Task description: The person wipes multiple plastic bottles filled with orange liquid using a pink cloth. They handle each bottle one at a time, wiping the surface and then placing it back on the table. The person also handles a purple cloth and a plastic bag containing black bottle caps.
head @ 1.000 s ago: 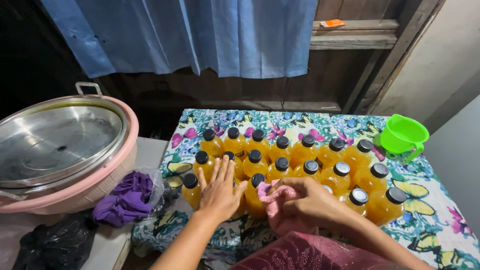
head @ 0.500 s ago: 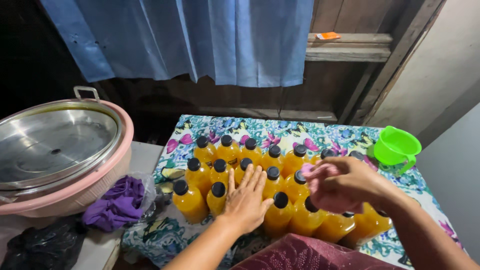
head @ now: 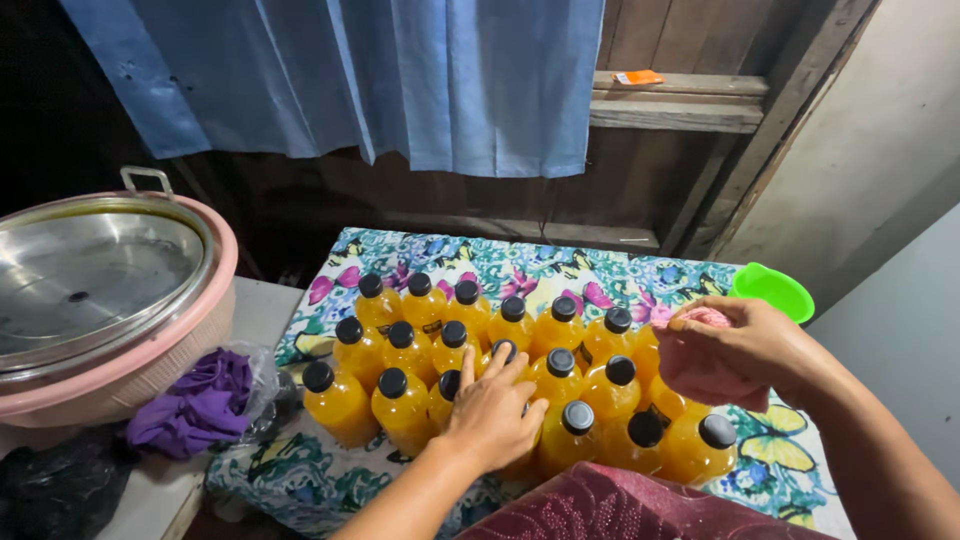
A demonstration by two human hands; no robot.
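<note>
Nearest the camera, the left hand (head: 492, 412) lies flat with fingers spread across the black caps of the front bottles of orange liquid (head: 480, 355), which stand packed shoulder to shoulder on the floral tablecloth (head: 560, 265). The right hand (head: 735, 352) hovers above the bottles on the right, fingers curled and pinched on a small pink thing (head: 700, 318); what it is cannot be told. A sideways push from either hand could probably tip one bottle into its neighbours, and the front row stands close to the table's near edge with little spare cloth. Free room lies further back. A green bowl (head: 772, 290) sits at the right rim, a pink basin with a steel lid (head: 105, 300) to the left, and a blue curtain (head: 400, 75) hangs beyond.
</note>
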